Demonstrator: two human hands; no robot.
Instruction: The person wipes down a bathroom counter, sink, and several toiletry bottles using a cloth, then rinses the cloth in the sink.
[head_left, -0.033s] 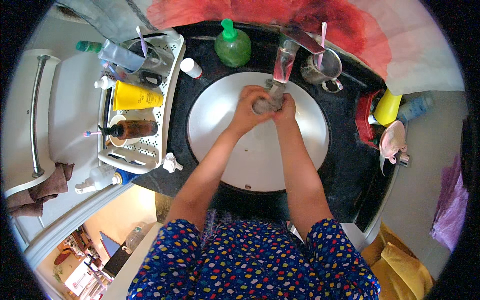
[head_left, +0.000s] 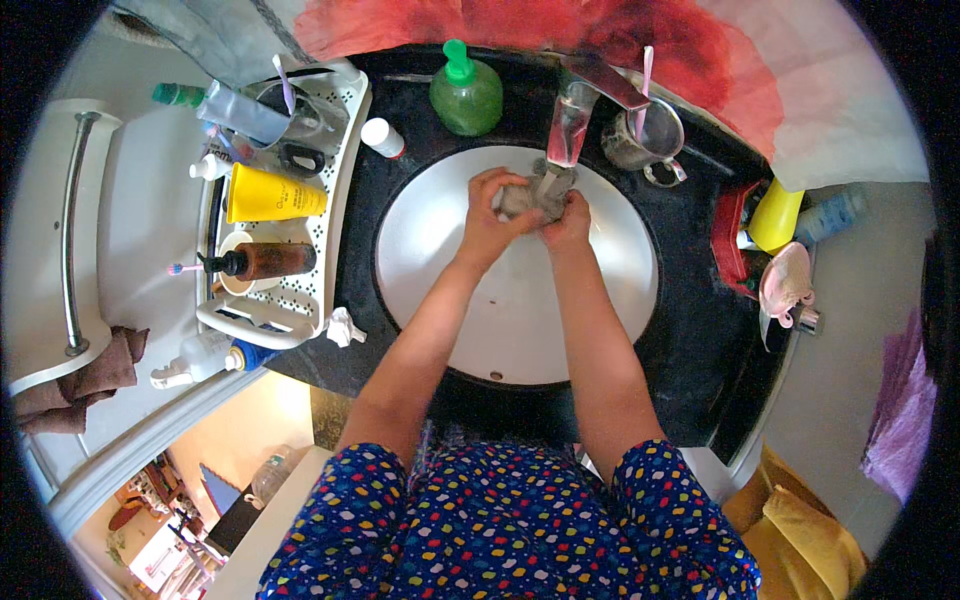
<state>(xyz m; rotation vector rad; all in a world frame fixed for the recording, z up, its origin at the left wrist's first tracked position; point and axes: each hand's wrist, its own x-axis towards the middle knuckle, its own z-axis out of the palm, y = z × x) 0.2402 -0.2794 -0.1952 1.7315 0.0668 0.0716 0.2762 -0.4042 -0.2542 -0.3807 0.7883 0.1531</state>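
A crumpled grey cloth (head_left: 518, 200) is bunched between my two hands over the far part of the white oval sink (head_left: 450, 320). It lies right under the end of the chrome tap (head_left: 570, 125), where a bright strip that looks like water falls on it. My left hand (head_left: 488, 218) curls round the cloth's left side, thumb below and fingers above. On the other side, my right hand (head_left: 568, 220) grips the cloth with its fingers bent. Part of the right fingers is hidden behind the cloth.
Left of the sink stands a white perforated basket (head_left: 338, 200) with a yellow tube (head_left: 275, 193) and a brown pump bottle (head_left: 275, 260). A green soap dispenser (head_left: 466, 98) and a steel mug (head_left: 645, 135) flank the tap. A red container (head_left: 733, 235) sits at the right.
My left fingers have loosened and spread a little, so more of the grey cloth shows between my hands. Everything around the sink is unchanged.
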